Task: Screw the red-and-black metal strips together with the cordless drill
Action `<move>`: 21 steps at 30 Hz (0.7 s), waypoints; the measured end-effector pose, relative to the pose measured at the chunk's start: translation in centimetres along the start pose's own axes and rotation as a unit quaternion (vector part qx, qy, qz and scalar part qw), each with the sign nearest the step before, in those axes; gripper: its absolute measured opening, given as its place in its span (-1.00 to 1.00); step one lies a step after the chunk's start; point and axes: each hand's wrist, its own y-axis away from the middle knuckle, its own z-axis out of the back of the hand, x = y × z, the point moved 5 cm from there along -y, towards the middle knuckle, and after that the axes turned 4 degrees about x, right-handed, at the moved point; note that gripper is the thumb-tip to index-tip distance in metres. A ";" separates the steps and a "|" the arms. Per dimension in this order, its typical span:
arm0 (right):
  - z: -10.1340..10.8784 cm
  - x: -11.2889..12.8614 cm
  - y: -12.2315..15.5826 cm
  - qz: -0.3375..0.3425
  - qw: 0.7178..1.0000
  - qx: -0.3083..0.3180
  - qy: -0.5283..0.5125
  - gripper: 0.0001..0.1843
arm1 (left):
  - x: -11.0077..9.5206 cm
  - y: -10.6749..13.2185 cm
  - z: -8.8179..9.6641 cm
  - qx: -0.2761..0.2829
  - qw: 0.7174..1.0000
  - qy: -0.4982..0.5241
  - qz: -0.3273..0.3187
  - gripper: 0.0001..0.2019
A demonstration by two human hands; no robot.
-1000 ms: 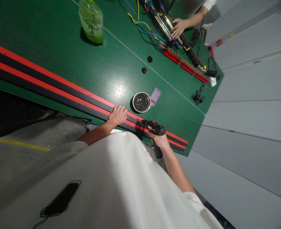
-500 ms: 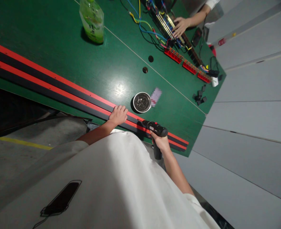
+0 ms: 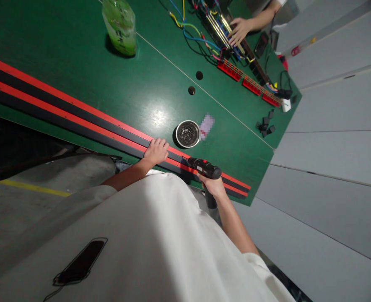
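Two long red-and-black strips (image 3: 66, 100) lie side by side along the near edge of the green table. My left hand (image 3: 156, 151) is closed over them, fingers together and curled across the strips. In my right hand (image 3: 215, 187) is a black cordless drill (image 3: 208, 169), gripped by its handle. The drill lies nearly level over the strips, its tip pointing left towards my left hand. Whether the tip touches a strip I cannot tell. Just beyond the strips, between my hands, a round metal bowl (image 3: 177, 134) holds small dark pieces, probably screws.
A green bottle (image 3: 120, 31) stands at the back left. Another person's hand (image 3: 240, 31) rests on a wired assembly (image 3: 216, 29) at the far right. Small black blocks (image 3: 265, 126) lie by the table's right edge. A blurred-out item (image 3: 207, 126) is beside the bowl.
The view shifts very slightly. Both hands, the drill and the strips stay practically where they were; the drill's handle has swung a little to the right.
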 end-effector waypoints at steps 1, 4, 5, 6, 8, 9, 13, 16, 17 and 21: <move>0.0 -0.1 -0.1 0.000 1.000 0.000 0.001 -0.60 | 0.0 0.0 0.0 0.000 1.000 -0.003 -0.001 -0.76; 0.0 -0.4 -0.2 -0.004 1.000 -0.001 0.007 -0.59 | 0.0 0.0 0.0 0.000 1.000 -0.020 -0.005 -0.75; 0.1 -0.4 -0.2 -0.006 1.000 -0.001 0.012 -0.58 | 0.0 0.0 0.0 0.000 1.000 -0.024 -0.005 -0.74; 0.1 -0.5 -0.3 -0.009 1.000 -0.001 0.017 -0.58 | -0.1 0.0 0.0 0.000 1.000 -0.025 -0.005 -0.74; 0.2 -0.4 -0.4 -0.015 0.999 0.000 0.028 -0.59 | -0.1 0.0 0.0 0.001 1.000 -0.019 -0.004 -0.74; 0.3 -0.3 -0.4 -0.018 0.999 0.001 0.034 -0.60 | -0.1 0.0 0.0 0.001 1.000 -0.015 -0.004 -0.74; 0.6 0.5 -0.9 -0.019 0.998 0.012 0.061 -0.66 | -0.1 0.0 0.1 0.007 1.000 -0.010 0.000 -0.74; 1.0 1.6 -1.5 0.015 0.995 0.004 0.100 -0.62 | -0.1 0.0 0.2 0.011 1.000 -0.008 0.002 -0.73; 1.1 1.9 -1.7 0.027 0.993 -0.001 0.116 -0.58 | -0.1 0.0 0.2 0.011 1.000 -0.004 0.002 -0.73; 1.3 2.6 -2.3 0.042 0.987 -0.004 0.153 -0.55 | 0.0 0.0 0.2 0.008 1.000 0.009 0.003 -0.74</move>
